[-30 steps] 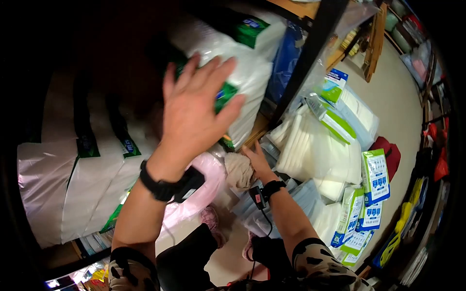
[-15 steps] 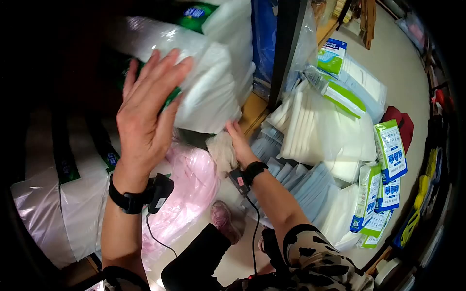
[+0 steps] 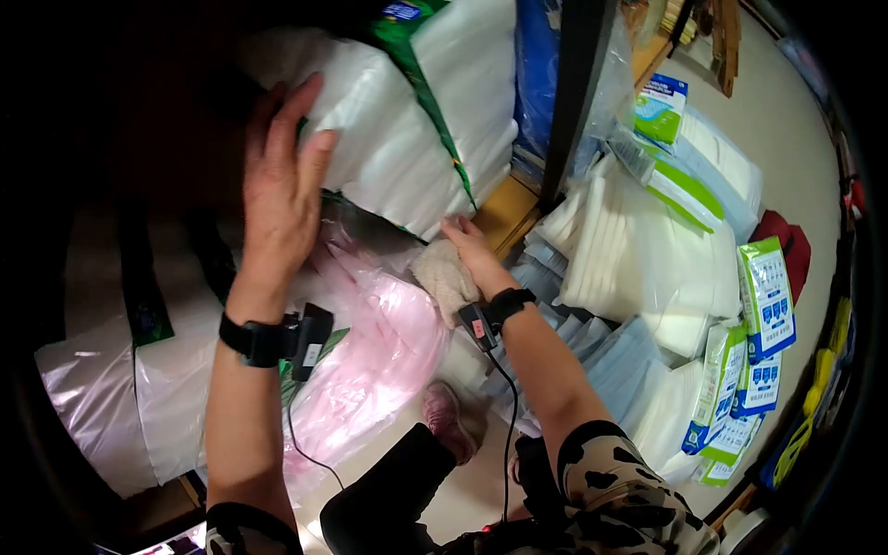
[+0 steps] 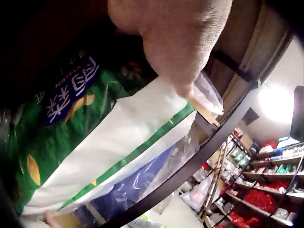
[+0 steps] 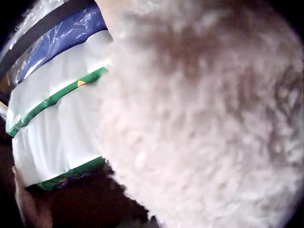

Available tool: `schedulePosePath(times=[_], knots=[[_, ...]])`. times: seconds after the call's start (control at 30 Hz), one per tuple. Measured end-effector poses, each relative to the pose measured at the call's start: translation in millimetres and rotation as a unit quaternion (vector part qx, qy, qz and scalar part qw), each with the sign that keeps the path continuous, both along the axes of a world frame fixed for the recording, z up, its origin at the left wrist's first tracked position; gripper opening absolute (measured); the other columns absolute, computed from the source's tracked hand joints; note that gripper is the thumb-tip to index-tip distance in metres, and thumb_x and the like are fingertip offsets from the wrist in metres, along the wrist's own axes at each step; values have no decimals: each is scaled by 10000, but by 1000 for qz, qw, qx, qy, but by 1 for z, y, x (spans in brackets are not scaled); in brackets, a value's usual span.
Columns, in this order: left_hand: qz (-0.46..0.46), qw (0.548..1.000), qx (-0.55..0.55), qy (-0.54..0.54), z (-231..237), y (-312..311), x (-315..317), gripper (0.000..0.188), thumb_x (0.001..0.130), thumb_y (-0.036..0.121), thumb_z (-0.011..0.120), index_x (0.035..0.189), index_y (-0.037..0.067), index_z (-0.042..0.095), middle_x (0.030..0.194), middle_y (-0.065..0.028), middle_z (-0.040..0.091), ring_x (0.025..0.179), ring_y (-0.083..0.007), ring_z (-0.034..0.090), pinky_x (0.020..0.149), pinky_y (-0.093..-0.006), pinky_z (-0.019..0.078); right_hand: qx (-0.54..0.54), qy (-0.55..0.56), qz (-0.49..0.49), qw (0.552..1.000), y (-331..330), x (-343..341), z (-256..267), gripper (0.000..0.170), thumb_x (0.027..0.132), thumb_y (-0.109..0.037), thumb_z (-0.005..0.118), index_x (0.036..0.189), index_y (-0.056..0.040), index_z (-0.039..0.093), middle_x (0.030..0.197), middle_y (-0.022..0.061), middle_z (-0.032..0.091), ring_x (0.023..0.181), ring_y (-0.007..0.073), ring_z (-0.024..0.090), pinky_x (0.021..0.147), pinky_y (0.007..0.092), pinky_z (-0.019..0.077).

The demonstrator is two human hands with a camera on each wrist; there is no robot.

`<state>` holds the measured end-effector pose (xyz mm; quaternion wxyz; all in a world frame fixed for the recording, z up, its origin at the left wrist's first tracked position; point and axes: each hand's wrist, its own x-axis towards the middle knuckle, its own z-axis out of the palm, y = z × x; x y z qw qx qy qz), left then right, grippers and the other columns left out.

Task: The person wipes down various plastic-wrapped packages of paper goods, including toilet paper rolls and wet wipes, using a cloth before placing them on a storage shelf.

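A large white package with green bands [image 3: 398, 120] stands on the shelf at the top of the head view. Against its left side lies my left hand [image 3: 282, 199], fingers extended and spread. The left wrist view shows the package's green printed face [image 4: 71, 109] beneath that hand [image 4: 180, 38]. My right hand [image 3: 476, 252] grips a fluffy beige cloth [image 3: 444, 277] beside the package's lower corner, with its fingertips at the package edge. In the right wrist view the cloth [image 5: 204, 123] hides most of the hand, and the left hand [image 5: 33, 204] shows beyond the package [image 5: 61, 118].
A dark shelf post [image 3: 578, 102] rises right of the package. Pink plastic-wrapped goods [image 3: 379, 324] lie below, with more white packs [image 3: 92, 379] at left. Bagged white pads [image 3: 638, 250] and green-blue packets [image 3: 768, 296] cover the floor at right. Cables hang from both wrists.
The package has turned and shifted, now showing a long green band down its side. My left hand has moved left with it and stays against its side; my right hand still holds the cloth.
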<state>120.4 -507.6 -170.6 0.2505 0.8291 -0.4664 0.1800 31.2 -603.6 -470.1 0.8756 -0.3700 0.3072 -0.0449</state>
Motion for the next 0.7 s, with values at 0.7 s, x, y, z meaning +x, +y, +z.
schedulePosePath(times=[0.7], knots=[[64,992,-24,103,26,3,-34,733,795,231,677,1428,121,326,1392,-242,383,1261,-410,404,1045,-424,364,166,-74,-32,983,-27,-141,197,240,907,-306,560,1020,-98,600,870,58,638,765,194,642,684,333,548]])
